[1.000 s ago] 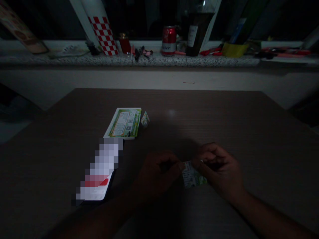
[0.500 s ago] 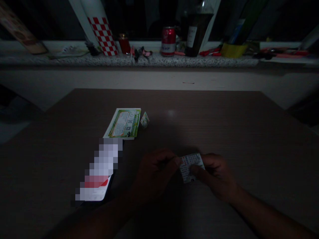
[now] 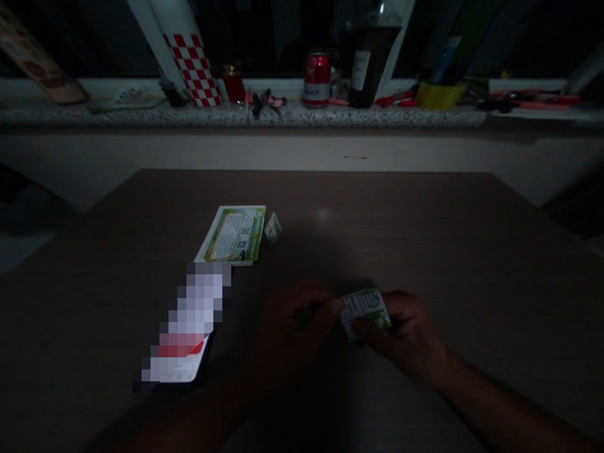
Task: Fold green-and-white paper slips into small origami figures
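Observation:
A small printed paper card (image 3: pixel 365 304), whitish with dark marks and a green corner, is held above the dark table (image 3: pixel 425 220) between both hands. My left hand (image 3: pixel 302 321) pinches its left edge between thumb and fingertip. My right hand (image 3: pixel 408 330) grips it from the right, with the thumb across its lower front and the fingers behind. Away to the left lie a green-and-white printed booklet (image 3: pixel 236 236) and a small folded printed paper piece (image 3: pixel 273 228) beside it. Much of the scene is dim, so the card's fine print cannot be read.
A lit phone (image 3: pixel 182 371), partly blurred out, lies left of my left forearm. On the granite windowsill (image 3: pixel 292 116) stand a red can (image 3: pixel 316 82), a dark bottle (image 3: pixel 365 69), a red-and-white checkered container (image 3: pixel 193 69) and a yellow holder (image 3: pixel 440 95).
The card has shifted in my fingers, and a green patch now shows at its lower right. My right thumb has slid a little to the left and down across it.

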